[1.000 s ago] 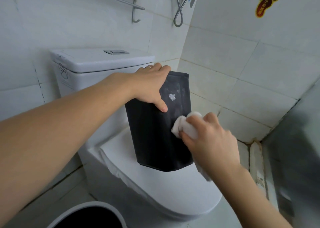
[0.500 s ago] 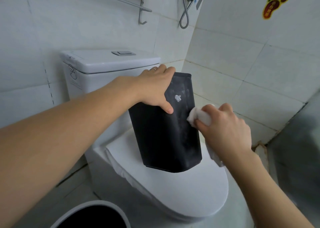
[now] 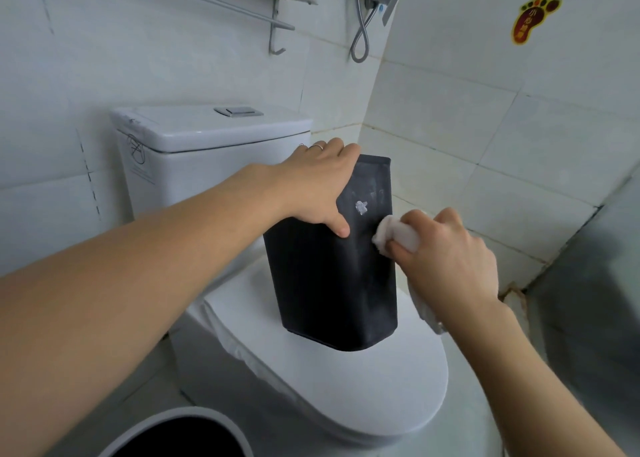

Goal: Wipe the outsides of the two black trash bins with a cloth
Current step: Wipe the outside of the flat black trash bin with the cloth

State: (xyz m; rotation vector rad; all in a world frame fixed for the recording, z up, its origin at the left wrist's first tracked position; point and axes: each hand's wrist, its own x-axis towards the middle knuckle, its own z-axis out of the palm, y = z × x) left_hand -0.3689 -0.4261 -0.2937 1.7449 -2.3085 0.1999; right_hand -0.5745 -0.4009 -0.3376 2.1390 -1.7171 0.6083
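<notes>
On a closed toilet lid (image 3: 363, 394), at frame centre: black trash bin (image 3: 332, 283) stands raised for easy reach | left hand (image 3: 318, 186) grips its far top rim, thumb pressed on the near face, steadying it | right hand (image 3: 446, 255), fingers curled round a bunched white cloth (image 3: 391, 234), presses it against the bin's right edge below a white speck (image 3: 361, 207) | second bin's rim (image 3: 180, 432) near left.

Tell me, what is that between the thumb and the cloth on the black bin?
In the head view, bare black bin wall lies between the left hand thumb and the white cloth; a small whitish patch sits just above that stretch.
</notes>
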